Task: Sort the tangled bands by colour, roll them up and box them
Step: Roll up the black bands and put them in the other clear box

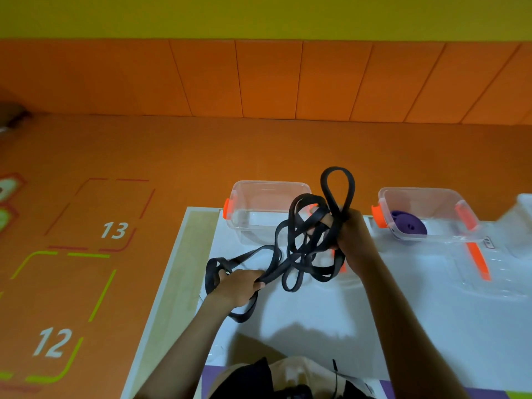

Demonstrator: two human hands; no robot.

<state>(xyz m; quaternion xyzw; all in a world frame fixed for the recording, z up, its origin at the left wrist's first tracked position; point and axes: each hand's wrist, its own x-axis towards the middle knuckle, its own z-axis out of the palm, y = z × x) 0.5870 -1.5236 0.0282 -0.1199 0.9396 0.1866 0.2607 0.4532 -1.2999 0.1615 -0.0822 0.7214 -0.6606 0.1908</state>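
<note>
The fingers of the left hand (236, 287) and right hand (351, 235) were clenched on the tangled black bands (299, 249), which hung between them above the bench (316, 318), one loop standing above the right fingers, a clear box (259, 194) just beyond.

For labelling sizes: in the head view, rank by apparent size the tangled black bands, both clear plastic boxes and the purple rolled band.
1. tangled black bands
2. left clear plastic box and right clear plastic box, alike
3. purple rolled band
</note>
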